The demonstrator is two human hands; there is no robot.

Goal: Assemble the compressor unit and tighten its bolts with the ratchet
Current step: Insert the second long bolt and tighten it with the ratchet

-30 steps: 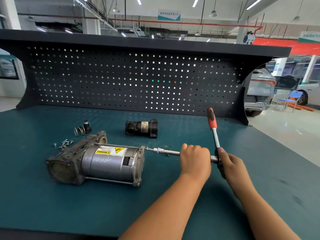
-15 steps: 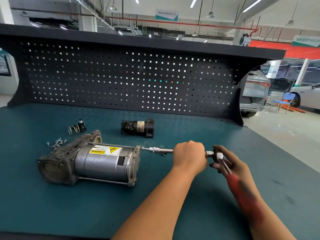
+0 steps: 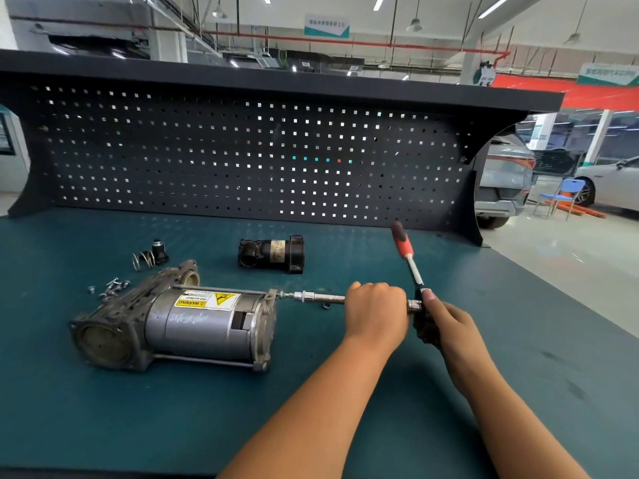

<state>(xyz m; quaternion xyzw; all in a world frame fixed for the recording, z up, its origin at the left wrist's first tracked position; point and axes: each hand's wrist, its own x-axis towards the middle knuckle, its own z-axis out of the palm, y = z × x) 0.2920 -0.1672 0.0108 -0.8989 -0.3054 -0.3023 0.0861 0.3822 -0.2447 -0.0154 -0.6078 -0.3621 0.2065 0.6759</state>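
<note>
Bright, even light falls from ceiling strip lamps (image 3: pixel 379 1) high above the hands. Backlight sparkles through the pegboard (image 3: pixel 242 150) holes beyond the left hand (image 3: pixel 377 314). Soft, faint shadows lie on the tabletop (image 3: pixel 103 409) under both forearms. The ratchet (image 3: pixel 401 243) above the right hand (image 3: pixel 446 324) looks slightly blurred. Wide-angle distortion bends the shelf (image 3: pixel 276 81) toward the edges. The label (image 3: pixel 206 300) left of the hands is sharp.

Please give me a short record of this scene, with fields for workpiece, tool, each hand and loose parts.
workpiece: compressor unit, lying on its side on the teal workbench
tool: ratchet, red handle pointing up, on an extension bar that reaches the unit's right end
left hand: grips the extension bar
right hand: holds the ratchet at its head
loose parts: black cylindrical part, spring, small screws, all behind the unit
</note>
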